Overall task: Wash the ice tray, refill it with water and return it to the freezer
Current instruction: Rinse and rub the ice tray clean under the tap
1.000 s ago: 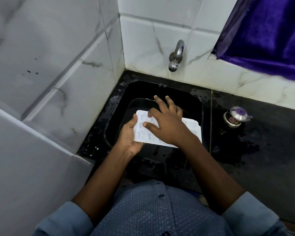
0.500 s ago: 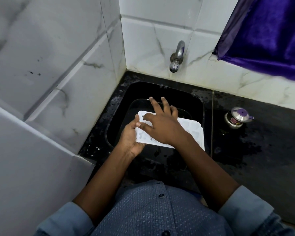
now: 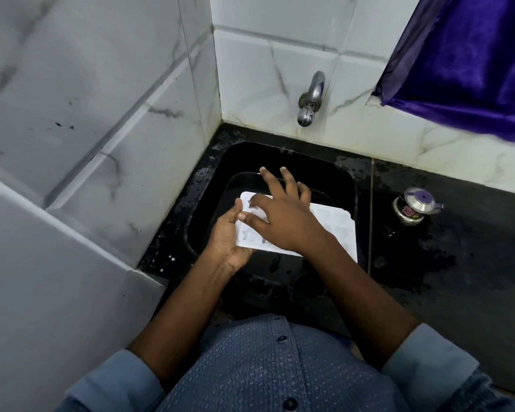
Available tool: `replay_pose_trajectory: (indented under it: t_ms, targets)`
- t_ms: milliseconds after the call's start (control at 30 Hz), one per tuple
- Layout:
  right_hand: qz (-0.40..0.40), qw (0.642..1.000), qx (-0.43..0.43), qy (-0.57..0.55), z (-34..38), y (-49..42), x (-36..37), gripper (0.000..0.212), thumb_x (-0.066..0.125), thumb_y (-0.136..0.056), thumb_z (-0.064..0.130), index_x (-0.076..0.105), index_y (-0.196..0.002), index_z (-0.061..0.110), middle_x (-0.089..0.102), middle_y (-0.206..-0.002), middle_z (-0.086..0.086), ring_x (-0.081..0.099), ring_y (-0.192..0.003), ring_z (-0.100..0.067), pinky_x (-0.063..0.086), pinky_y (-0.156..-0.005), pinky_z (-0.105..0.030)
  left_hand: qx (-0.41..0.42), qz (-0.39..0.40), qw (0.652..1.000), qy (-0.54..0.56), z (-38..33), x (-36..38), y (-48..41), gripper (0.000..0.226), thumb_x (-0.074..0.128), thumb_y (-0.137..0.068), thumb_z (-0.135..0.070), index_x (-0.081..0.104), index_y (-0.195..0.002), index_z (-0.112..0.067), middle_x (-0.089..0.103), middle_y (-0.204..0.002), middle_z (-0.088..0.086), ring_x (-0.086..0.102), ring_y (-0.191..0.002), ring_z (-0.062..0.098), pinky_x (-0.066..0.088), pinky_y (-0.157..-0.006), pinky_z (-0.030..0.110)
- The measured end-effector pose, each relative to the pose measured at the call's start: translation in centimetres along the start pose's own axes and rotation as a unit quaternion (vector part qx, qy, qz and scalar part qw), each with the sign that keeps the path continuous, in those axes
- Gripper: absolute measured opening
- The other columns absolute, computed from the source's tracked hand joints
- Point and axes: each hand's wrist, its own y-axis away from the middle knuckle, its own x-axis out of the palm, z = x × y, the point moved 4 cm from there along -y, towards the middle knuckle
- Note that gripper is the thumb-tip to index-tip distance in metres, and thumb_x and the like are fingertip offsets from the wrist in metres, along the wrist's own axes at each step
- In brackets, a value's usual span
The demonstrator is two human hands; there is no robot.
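Ice tray (image 3: 333,230): probably light, bendy, wet-slick; take by rim, where left hand (image 3: 229,236) grips; right hand (image 3: 283,221) atop, fingers (image 3: 272,181) spread.

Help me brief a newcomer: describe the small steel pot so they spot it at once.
Find the black sink under the tap. On the counter to its right stands the small steel pot. It alone has a purple-topped lid.
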Motion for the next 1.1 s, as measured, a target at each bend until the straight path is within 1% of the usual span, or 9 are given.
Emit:
replay_pose_trajectory:
  t_ms: [133, 267, 433, 567, 667, 833, 900, 1000, 1100]
  targets:
    - [0.021, 1.0, 0.002, 0.008, 0.0, 0.0, 0.0, 0.06, 0.032, -0.098, 0.076, 0.061, -0.137, 0.041, 0.0, -0.175, 0.001, -0.013, -0.159, -0.033, 0.0, -0.121, -0.061, -0.004, -0.01, 1.0, 0.0, -0.2, -0.1, 0.1, 0.047, 0.051, -0.109, -0.046, 0.073, -0.117, -0.005, 0.077, -0.115, 0.021, 0.078, -0.098, 0.033, 0.057, -0.093, 0.051]
    - [-0.005, 1.0, -0.004, -0.01, 0.2, -0.1, 0.0, 0.055, 0.036, -0.099, 0.074, 0.065, -0.127, 0.037, 0.004, -0.175, 0.001, -0.011, -0.159, -0.032, 0.0, -0.121, -0.061, -0.004, -0.001, 1.0, -0.004, 0.0, -0.3, -0.1, 0.049, 0.05, -0.109, -0.046, 0.072, -0.123, -0.004, 0.073, -0.126, 0.021, 0.075, -0.109, 0.034, 0.054, -0.101, 0.053]
    - [-0.005, 1.0, -0.004, 0.007, 0.3, -0.2, 0.4, 0.059, 0.034, -0.099, 0.074, 0.065, -0.133, 0.038, 0.005, -0.175, 0.001, -0.009, -0.159, -0.032, 0.002, -0.121, -0.061, -0.008, -0.014, 1.0, 0.01, 0.0, -0.6, -0.2, 0.05, 0.051, -0.108, -0.045, 0.081, -0.106, -0.006, 0.077, -0.116, 0.02, 0.077, -0.098, 0.033, 0.048, -0.107, 0.054]
    - [-0.011, 1.0, -0.001, -0.007, 0.3, -0.2, 0.4, 0.054, 0.036, -0.1, 0.072, 0.065, -0.129, 0.037, 0.006, -0.174, 0.001, -0.008, -0.159, -0.032, 0.004, -0.12, -0.061, -0.013, -0.005, 1.0, 0.01, 0.0, -0.2, -0.1, 0.051, 0.048, -0.109, -0.045, 0.078, -0.111, -0.004, 0.077, -0.116, 0.021, 0.077, -0.099, 0.033, 0.053, -0.101, 0.053]
    - [0.007, 1.0, -0.001, -0.007, 0.1, -0.1, 0.5, 0.055, 0.035, -0.101, 0.072, 0.063, -0.135, 0.039, 0.005, -0.175, 0.001, -0.01, -0.159, -0.032, 0.003, -0.12, -0.06, -0.014, -0.018, 1.0, -0.002, -0.2, -0.1, 0.1, 0.05, 0.045, -0.11, -0.046, 0.073, -0.113, -0.005, 0.079, -0.105, 0.017, 0.079, -0.09, 0.029, 0.063, -0.08, 0.044]
    - [-0.051, 0.996, -0.051, -0.051, 0.5, 0.6, -0.2, 0.045, 0.045, -0.101, 0.062, 0.074, -0.114, 0.031, 0.014, -0.173, 0.002, -0.005, -0.159, -0.028, 0.006, -0.117, -0.052, -0.015, -0.036, 0.999, 0.01, -0.4, -0.7, -0.1, 0.051, 0.049, -0.108, -0.048, 0.072, -0.122, -0.005, 0.074, -0.12, 0.021, 0.077, -0.099, 0.034, 0.058, -0.092, 0.051]
    - [-0.048, 0.996, -0.058, -0.043, 0.6, 0.9, -0.1, 0.044, 0.047, -0.1, 0.063, 0.075, -0.11, 0.031, 0.014, -0.174, 0.002, -0.005, -0.159, -0.03, 0.007, -0.118, -0.054, -0.012, -0.044, 0.999, 0.008, -0.6, -0.8, -0.2, 0.051, 0.049, -0.108, -0.048, 0.072, -0.12, -0.004, 0.076, -0.114, 0.02, 0.078, -0.094, 0.033, 0.063, -0.084, 0.048]
    - [-0.029, 0.998, -0.052, -0.036, 0.8, 1.2, 0.1, 0.044, 0.045, -0.099, 0.068, 0.074, -0.114, 0.037, 0.011, -0.174, 0.002, -0.007, -0.159, -0.03, 0.007, -0.119, -0.058, -0.01, -0.045, 0.999, 0.011, -0.7, -0.9, -0.3, 0.051, 0.046, -0.109, -0.047, 0.072, -0.117, -0.004, 0.078, -0.106, 0.019, 0.079, -0.087, 0.031, 0.066, -0.072, 0.042]
    - [0.012, 0.999, -0.037, -0.023, 1.2, 1.2, 0.4, 0.048, 0.04, -0.099, 0.072, 0.071, -0.122, 0.042, 0.002, -0.175, 0.004, -0.013, -0.159, -0.03, 0.003, -0.121, -0.06, -0.006, -0.04, 0.999, 0.01, -0.6, -0.8, -0.4, 0.053, 0.047, -0.109, -0.049, 0.072, -0.123, -0.004, 0.077, -0.115, 0.021, 0.079, -0.093, 0.033, 0.066, -0.073, 0.042]
